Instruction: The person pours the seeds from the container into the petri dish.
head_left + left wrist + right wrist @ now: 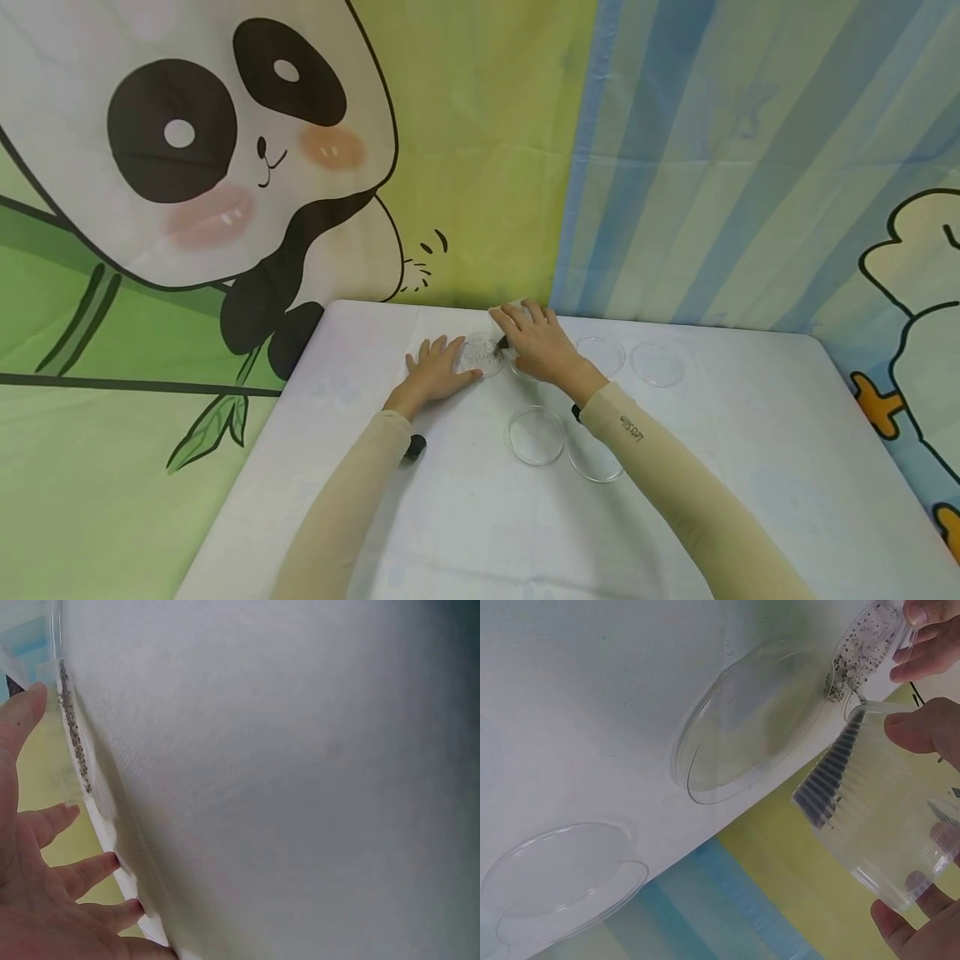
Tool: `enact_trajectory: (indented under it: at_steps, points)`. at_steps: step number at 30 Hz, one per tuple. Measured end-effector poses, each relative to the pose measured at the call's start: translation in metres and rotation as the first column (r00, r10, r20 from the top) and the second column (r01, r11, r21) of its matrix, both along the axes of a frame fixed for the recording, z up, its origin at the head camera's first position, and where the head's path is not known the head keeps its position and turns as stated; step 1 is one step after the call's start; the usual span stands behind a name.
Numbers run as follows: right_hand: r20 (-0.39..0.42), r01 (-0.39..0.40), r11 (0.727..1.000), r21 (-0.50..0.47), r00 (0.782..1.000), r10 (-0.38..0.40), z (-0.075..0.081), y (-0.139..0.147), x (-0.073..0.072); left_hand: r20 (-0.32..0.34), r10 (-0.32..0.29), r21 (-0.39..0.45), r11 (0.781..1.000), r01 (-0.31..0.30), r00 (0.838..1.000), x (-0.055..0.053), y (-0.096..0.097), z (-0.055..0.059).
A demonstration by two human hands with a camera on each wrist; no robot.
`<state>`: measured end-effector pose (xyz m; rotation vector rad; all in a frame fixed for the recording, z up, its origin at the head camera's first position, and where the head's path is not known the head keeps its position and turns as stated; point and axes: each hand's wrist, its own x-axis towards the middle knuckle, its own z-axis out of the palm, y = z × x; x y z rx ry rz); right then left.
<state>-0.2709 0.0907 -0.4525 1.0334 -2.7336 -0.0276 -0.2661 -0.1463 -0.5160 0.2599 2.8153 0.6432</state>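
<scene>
My right hand (546, 346) grips a clear plastic beaker (877, 817) by its sides, fingers and thumb around the wall. The beaker is tipped over, and dark grains (826, 780) lie along its lower side toward the lip. That lip is right at the edge of a clear petri dish (480, 375), where dark specks (477, 352) are scattered over the bottom. On the dish's left, my left hand (433, 372) spreads its fingers straight, thumb and forefinger at the rim. In the left wrist view the grains (73, 735) show as a band inside the dish.
Several bare petri dishes lie on the white table (465, 533). Two are at the back right, a dish (600, 337) and another (658, 386). One dish (536, 464) stands nearer; beside it another (596, 481) is partly under my right forearm. A printed curtain (480, 167) hangs behind.
</scene>
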Motion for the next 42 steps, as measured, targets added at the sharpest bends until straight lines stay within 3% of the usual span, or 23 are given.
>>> enact_trajectory:
  at_steps: [42]
  points:
    - [-0.052,-0.035,0.999,-0.007,0.998,0.034,-0.0013,0.0003,0.0003,-0.003,0.0,0.008,1.0,0.0,1.0,-0.0001,0.0011,0.0019]
